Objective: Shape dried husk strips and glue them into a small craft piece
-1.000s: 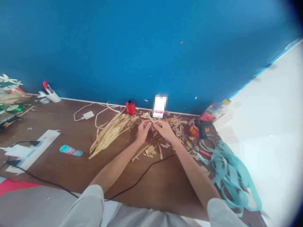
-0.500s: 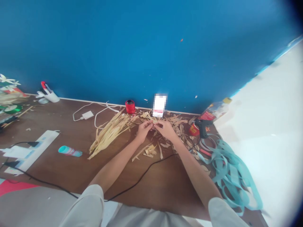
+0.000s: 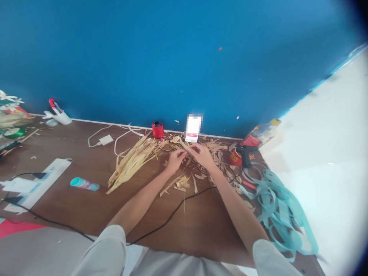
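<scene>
Above the table, my left hand [image 3: 176, 160] and my right hand [image 3: 202, 156] meet with fingertips pinched together. Between them is a small pale piece of dried corn husk [image 3: 188, 150], mostly covered by the fingers. Torn husk scraps [image 3: 220, 153] lie spread behind and to the right of the hands. A long bundle of dried husks [image 3: 135, 161] rests left of my left hand. Closer to me lies a crumpled husk piece [image 3: 182, 183], and a thin pale strand [image 3: 184, 209] shows below it.
Behind the hands stands a bright phone screen [image 3: 193, 128], with a red round container [image 3: 158, 130] beside it. A black glue gun [image 3: 247, 153] and teal ribbon [image 3: 284, 207] are at the right. A black cord [image 3: 172, 215] crosses the table; a power strip [image 3: 43, 184] and blue tube [image 3: 84, 184] lie left.
My right hand has shifted slightly up and right, its fingers lifting a little apart from my left hand. A thin pale strand now shows on the table in front.
</scene>
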{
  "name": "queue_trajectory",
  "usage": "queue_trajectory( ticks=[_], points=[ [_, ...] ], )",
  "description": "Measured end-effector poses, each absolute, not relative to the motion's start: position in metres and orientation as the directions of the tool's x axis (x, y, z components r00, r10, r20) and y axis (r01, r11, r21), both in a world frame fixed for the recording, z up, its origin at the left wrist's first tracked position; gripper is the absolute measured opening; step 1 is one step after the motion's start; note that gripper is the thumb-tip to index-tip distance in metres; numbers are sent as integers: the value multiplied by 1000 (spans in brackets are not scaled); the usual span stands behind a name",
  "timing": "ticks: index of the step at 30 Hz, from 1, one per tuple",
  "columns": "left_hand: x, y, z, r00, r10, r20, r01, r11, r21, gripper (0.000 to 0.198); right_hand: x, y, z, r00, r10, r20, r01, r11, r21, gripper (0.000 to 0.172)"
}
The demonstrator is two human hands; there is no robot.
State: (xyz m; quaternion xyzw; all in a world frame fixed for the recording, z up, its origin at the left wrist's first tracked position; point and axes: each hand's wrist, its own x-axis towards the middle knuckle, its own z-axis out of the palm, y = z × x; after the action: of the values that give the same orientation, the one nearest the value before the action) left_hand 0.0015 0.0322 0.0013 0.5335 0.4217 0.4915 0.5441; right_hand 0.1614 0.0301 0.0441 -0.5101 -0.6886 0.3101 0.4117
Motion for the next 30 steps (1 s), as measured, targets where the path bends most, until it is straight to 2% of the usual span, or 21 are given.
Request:
queue_trajectory(
  ticks=[4, 10, 17, 30],
  points=[
    [2, 29, 5, 221, 971, 91, -23, -89, 996, 31, 162, 34, 39, -169, 967, 191, 416, 246, -876, 20],
    [3, 27, 9, 401, 914, 54, 14, -64, 998, 33, 164, 35, 42, -6, 960, 280, 471, 250, -846, 20],
    [2, 27, 7, 293, 938, 183, 118, -226, 967, 35, 152, 30, 36, -67, 963, 261, 424, 264, -866, 24],
    [4, 26, 5, 261, 954, 149, -9, -152, 988, 31, 157, 35, 31, -135, 969, 208, 373, 244, -895, 22]
  ],
)
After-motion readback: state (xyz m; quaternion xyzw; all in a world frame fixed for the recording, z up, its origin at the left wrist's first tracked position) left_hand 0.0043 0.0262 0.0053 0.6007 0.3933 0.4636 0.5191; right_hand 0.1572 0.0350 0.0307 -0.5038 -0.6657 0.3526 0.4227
